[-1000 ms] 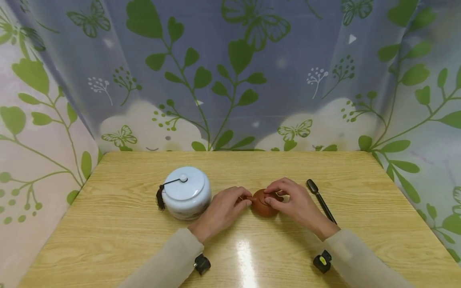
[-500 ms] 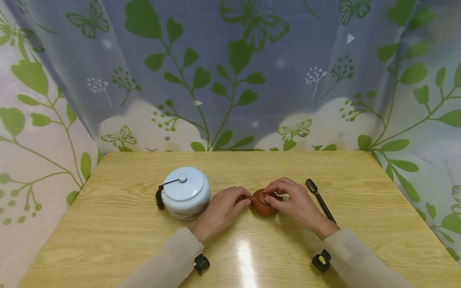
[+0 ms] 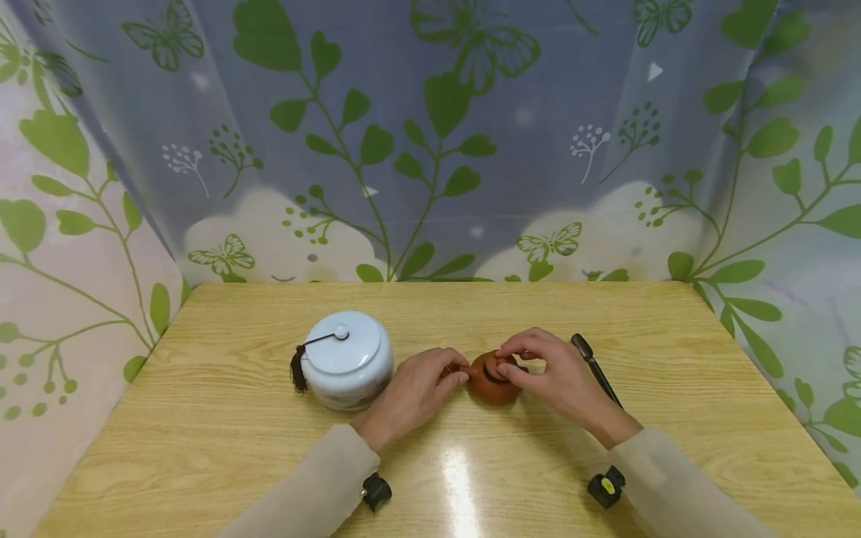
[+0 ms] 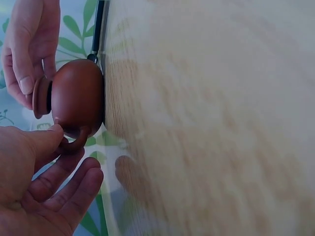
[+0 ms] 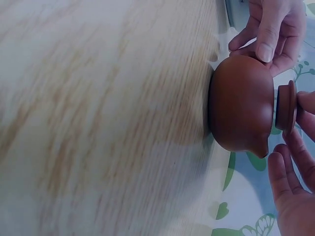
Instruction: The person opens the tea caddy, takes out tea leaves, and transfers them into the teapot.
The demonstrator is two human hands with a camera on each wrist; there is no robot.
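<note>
A small reddish-brown clay teapot (image 3: 489, 390) stands on the table (image 3: 269, 463). My left hand (image 3: 418, 385) pinches its handle (image 4: 78, 142) between thumb and fingers. Over the teapot's mouth, my right hand (image 3: 554, 377) pinches the round lid (image 5: 286, 107) from above. The right wrist view shows a gap between this lid and the teapot body (image 5: 241, 103); a dark opening shows beneath the lid in the head view. The knob is hidden by the fingers. The short spout (image 5: 259, 146) lies on the right hand's side.
Left of the hands stands a pale, lidded ceramic jar (image 3: 346, 377) with a black cord and tassel (image 3: 299, 370). A slim black tool (image 3: 595, 366) with a wider end lies right of my right hand. A patterned curtain (image 3: 430, 149) hangs behind the table.
My right hand has lifted the lid slightly off the teapot, so the dark opening now shows. The left hand stays on the handle, and the teapot has not moved.
</note>
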